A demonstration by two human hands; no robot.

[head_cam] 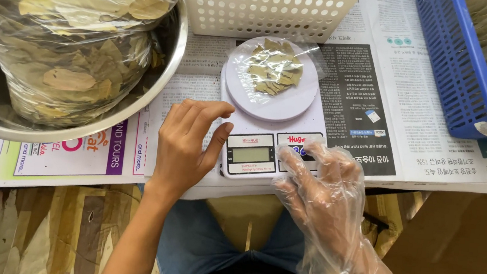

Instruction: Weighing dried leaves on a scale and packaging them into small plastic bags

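Observation:
A white kitchen scale [266, 151] stands on newspaper at the table's near edge. On its round pan [276, 101] lies a small clear bag of dried leaves [274, 70]. My bare left hand [187, 147] rests on the table just left of the scale, fingers curled loosely, thumb close to the scale's display. My right hand [324, 191], in a loose clear plastic glove, hovers over the scale's front right corner with fingers spread. Neither hand holds anything.
A steel bowl [164, 71] at the left holds a large clear bag of dried leaves [69, 45]. A white perforated basket [266, 7] stands behind the scale. A blue plastic basket [461, 68] sits at the right. Newspaper [431, 136] covers the table.

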